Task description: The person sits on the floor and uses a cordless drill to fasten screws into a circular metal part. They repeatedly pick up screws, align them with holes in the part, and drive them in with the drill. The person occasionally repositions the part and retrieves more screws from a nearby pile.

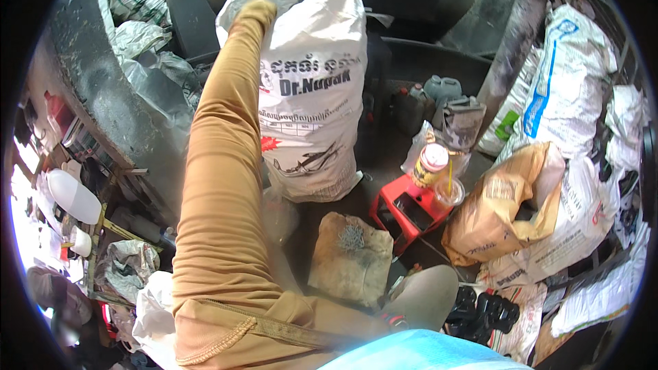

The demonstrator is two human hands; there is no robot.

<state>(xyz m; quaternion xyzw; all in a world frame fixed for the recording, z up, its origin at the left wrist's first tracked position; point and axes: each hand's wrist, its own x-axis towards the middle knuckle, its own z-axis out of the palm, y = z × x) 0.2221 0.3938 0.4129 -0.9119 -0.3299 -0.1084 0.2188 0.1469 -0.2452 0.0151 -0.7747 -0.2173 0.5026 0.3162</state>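
My left arm, in a long tan sleeve, stretches up and forward to a tall white printed sack [312,62]. The sack stands upright, with its mouth gaping at the top. My left hand [259,8] is at that mouth, over or just inside the left part of the rim; its fingers are hidden, so I cannot tell whether they hold anything. I do not see my right hand. Below the sack lies a worn, brownish flat block [343,270] with a small heap of grey metal bits [351,237] on it.
A red plastic stool [406,209] holds a phone, a lidded jar [430,164] and a cup with a straw [449,192]. Behind are jugs [442,88]. A brown paper bag [504,205] and stuffed white sacks [572,82] crowd the right. A metal post [517,41] slants nearby.
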